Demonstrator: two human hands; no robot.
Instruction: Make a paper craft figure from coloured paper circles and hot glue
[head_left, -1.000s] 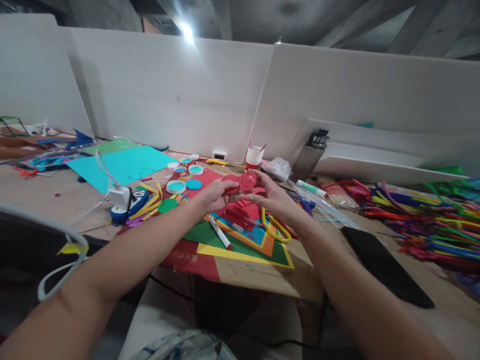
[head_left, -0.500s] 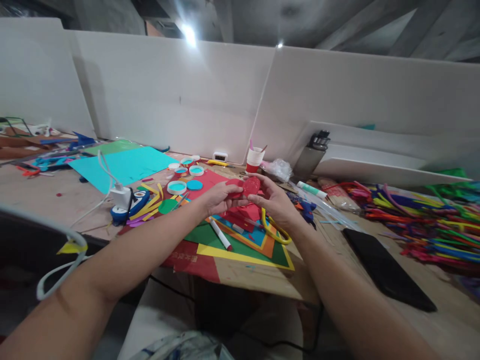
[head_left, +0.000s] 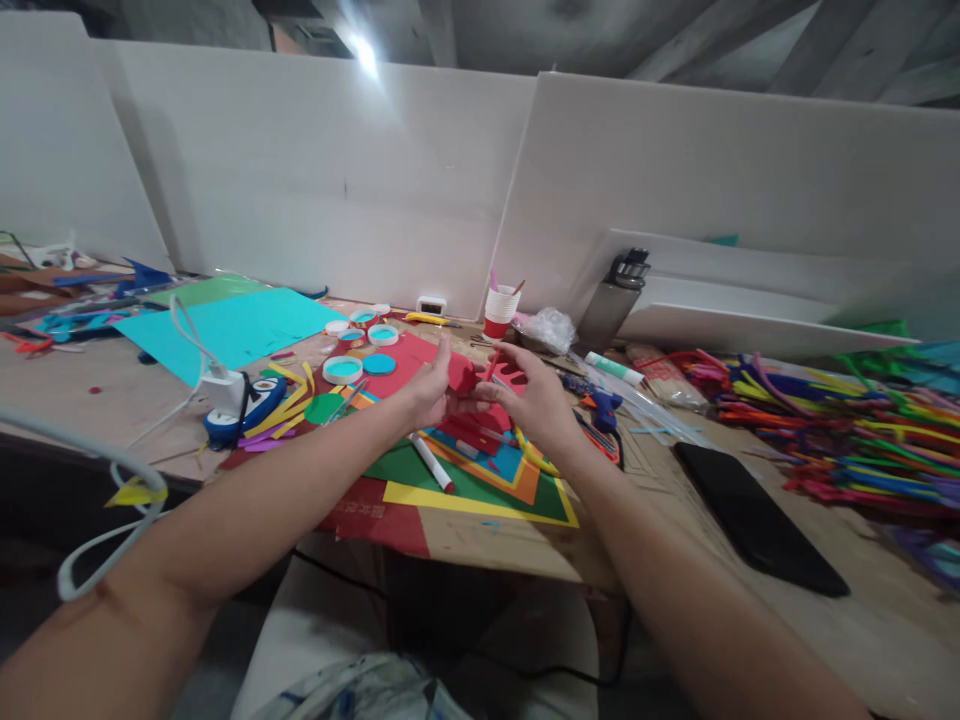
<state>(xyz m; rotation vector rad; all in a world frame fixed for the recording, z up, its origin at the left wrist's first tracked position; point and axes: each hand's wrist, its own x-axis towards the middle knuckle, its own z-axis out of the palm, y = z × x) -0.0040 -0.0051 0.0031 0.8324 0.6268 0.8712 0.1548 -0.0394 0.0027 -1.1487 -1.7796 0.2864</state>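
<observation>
Both my hands meet above a stack of coloured paper sheets (head_left: 480, 490) near the table's middle. My left hand (head_left: 429, 392) grips a red foam piece (head_left: 462, 378) with the index finger raised. My right hand (head_left: 529, 395) pinches a thin red disc (head_left: 491, 368), seen edge-on, against that piece. More red foam shapes (head_left: 480, 425) lie just below the hands. A white marker with a red cap (head_left: 430, 464) rests on the green sheet.
White lids with blue centres (head_left: 343, 369) and a cyan sheet (head_left: 225, 330) lie to the left, beside a white charger and cable (head_left: 217, 385). A paper cup (head_left: 498, 310) and metal bottle (head_left: 611, 305) stand behind. A black phone (head_left: 757, 520) and several coloured pipe cleaners (head_left: 840, 440) lie right.
The red disc, facing me flat before, has been turned edge-on and lowered against the red foam piece. Both hands dropped slightly toward the table.
</observation>
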